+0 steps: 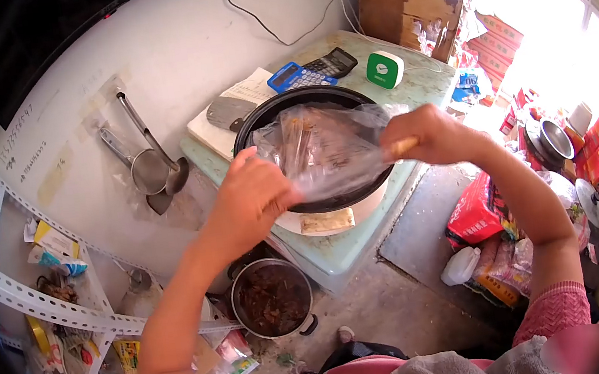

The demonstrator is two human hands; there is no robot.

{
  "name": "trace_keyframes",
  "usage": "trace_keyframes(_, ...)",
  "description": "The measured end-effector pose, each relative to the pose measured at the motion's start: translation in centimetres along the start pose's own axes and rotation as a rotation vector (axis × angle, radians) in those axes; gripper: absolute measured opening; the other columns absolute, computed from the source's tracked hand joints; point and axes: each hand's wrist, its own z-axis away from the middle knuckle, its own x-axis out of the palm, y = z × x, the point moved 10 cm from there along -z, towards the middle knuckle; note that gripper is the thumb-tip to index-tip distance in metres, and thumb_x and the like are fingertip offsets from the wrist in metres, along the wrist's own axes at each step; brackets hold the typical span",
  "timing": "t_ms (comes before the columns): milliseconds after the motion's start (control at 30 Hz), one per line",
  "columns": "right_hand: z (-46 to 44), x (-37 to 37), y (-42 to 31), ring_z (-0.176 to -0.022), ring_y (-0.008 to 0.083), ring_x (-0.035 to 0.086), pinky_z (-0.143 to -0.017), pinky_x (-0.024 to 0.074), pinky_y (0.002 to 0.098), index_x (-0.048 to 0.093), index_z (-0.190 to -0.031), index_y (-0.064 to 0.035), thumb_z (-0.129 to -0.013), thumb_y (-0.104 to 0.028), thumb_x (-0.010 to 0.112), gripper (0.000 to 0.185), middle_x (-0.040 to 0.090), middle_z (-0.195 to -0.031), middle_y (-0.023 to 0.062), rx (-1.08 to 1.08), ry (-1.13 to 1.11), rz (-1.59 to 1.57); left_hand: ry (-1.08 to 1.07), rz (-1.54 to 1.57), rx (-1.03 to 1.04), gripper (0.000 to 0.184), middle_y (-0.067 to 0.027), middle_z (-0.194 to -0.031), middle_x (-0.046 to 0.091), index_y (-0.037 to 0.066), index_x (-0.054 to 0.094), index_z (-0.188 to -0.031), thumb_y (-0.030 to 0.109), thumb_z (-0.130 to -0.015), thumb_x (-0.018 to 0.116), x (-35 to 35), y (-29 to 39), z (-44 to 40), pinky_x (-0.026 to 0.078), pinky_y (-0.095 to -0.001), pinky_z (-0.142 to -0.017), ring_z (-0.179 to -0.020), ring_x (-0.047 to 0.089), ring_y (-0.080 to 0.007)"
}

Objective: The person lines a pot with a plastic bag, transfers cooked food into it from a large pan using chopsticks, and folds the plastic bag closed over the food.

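A see-through plastic bag [357, 169] is stretched between both hands over a round black basin [251, 127]. My left hand [259, 192] is closed on the bag's near-left edge. My right hand [424, 134] pinches the bag on the right, and a small yellowish bit shows at its fingers. Brownish contents show through the film; I cannot tell whether they lie in the bag or in the basin. The basin rests on a whitish, scale-like base [376, 204] with a small yellowed panel at its front.
The pale green table [422, 86] also carries a blue calculator [293, 77], a black calculator [335, 61], a green-and-white box [384, 70] and papers. Below stands a pot [272, 299] of dark food. A ladle [177, 176] hangs on the wall. Packages crowd the right floor.
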Motion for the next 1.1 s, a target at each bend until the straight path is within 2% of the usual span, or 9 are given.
trace_keyframes(67, -1.2, -0.6, 3.6, -0.058, 0.0177, 0.055, -0.056, 0.0432, 0.0286, 0.06, -0.073, -0.0035, -0.076, -0.021, 0.066, 0.018, 0.058, -0.064, 0.0084, 0.232, 0.048, -0.145, 0.047, 0.182, -0.365, 0.021, -0.0063, -0.071, 0.053, 0.004, 0.058, -0.086, 0.023, -0.077, 0.062, -0.4, -3.3, -0.3, 0.041, -0.0354, -0.08, -0.082, 0.054, -0.0242)
trace_keyframes(200, -4.0, -1.4, 6.5, -0.053, 0.0208, 0.053, -0.052, 0.0416, 0.032, 0.06, -0.072, -0.0042, -0.072, -0.034, 0.067, 0.031, 0.056, -0.058, 0.0107, 0.448, 0.161, -0.023, 0.251, 0.324, -0.664, 0.022, -0.0094, -0.076, 0.057, 0.004, 0.058, -0.094, 0.018, -0.076, 0.059, -0.9, -7.8, -1.3, 0.042, -0.034, -0.073, -0.078, 0.053, -0.0252)
trace_keyframes(333, -5.5, -0.6, 6.3, -0.073, 0.0299, 0.058, -0.061, 0.0446, 0.0369, 0.059, -0.085, -0.0083, -0.071, -0.025, 0.065, 0.022, 0.06, -0.076, 0.0115, 0.398, 0.157, 0.329, 0.326, -0.164, -0.299, 0.034, -0.009, -0.106, 0.057, 0.009, 0.061, -0.103, 0.005, -0.069, 0.06, -1.7, -5.8, -3.1, 0.039, -0.0348, -0.083, -0.1, 0.05, -0.0255)
trace_keyframes(433, -5.4, -0.9, 3.1, -0.075, 0.0271, 0.057, -0.064, 0.0451, 0.034, 0.062, -0.086, -0.0062, -0.075, -0.014, 0.063, 0.014, 0.06, -0.081, 0.0109, 0.095, 0.276, 0.352, 0.207, -0.228, 0.076, 0.028, -0.008, -0.108, 0.057, 0.01, 0.064, -0.095, 0.002, -0.069, 0.06, -0.2, -3.3, -3.7, 0.039, -0.035, -0.086, -0.104, 0.049, -0.027)
trace_keyframes(600, -4.7, -0.6, 2.1, -0.08, 0.0255, 0.058, -0.069, 0.0462, 0.0321, 0.063, -0.091, -0.004, -0.079, -0.011, 0.059, 0.014, 0.062, -0.088, 0.0095, 0.05, 0.204, 0.28, -0.022, 0.162, -0.328, 0.027, -0.0083, -0.127, 0.047, 0.008, 0.061, -0.106, 0.016, -0.081, 0.056, 2.3, -9.0, -2.7, 0.03, -0.031, -0.099, -0.122, 0.038, -0.0221)
trace_keyframes(700, -2.3, -5.6, -1.7, -0.074, 0.0253, 0.058, -0.064, 0.0459, 0.0303, 0.063, -0.094, -0.0042, -0.08, -0.008, 0.057, 0.016, 0.06, -0.083, 0.0114, -0.046, 0.503, 0.213, 0.131, 0.23, -0.287, 0.03, -0.0088, -0.127, 0.047, 0.007, 0.058, -0.11, 0.021, -0.083, 0.056, -0.5, -6.8, -2.1, 0.028, -0.0315, -0.1, -0.122, 0.038, -0.0225)
trace_keyframes(767, -0.6, -6.6, -3.7, -0.073, 0.0239, 0.057, -0.063, 0.0448, 0.0289, 0.061, -0.095, -0.0001, -0.083, -0.009, 0.055, 0.016, 0.06, -0.083, 0.0123, 0.059, 0.464, 0.233, 0.277, 0.243, -0.326, 0.032, -0.0095, -0.125, 0.048, 0.005, 0.056, -0.112, 0.021, -0.084, 0.054, -3.2, -5.3, -0.4, 0.029, -0.0319, -0.099, -0.118, 0.042, -0.0218)
trace_keyframes(967, 7.0, -0.6, -6.5, -0.071, 0.0133, 0.056, -0.062, 0.0414, 0.0233, 0.061, -0.092, 0.003, -0.087, -0.014, 0.044, 0.025, 0.062, -0.08, 0.0101, 0.392, 0.249, -0.025, 0.754, 0.266, -0.442, 0.028, -0.0102, -0.116, 0.053, 0.001, 0.055, -0.11, 0.007, -0.083, 0.054, -5.4, -2.4, 16.9, 0.035, -0.0292, -0.093, -0.108, 0.049, -0.0193)
trace_keyframes(1100, 11.4, 9.0, -6.1, -0.068, 0.017, 0.06, -0.061, 0.0459, 0.0251, 0.062, -0.087, 0.0027, -0.087, -0.014, 0.049, 0.021, 0.062, -0.075, 0.0104, 0.487, 0.058, -0.234, 0.556, 0.447, -1.079, 0.027, -0.0094, -0.105, 0.058, 0.001, 0.054, -0.11, 0.007, -0.084, 0.053, 6.0, -3.0, 35.0, 0.041, -0.0285, -0.085, -0.096, 0.054, -0.0162)
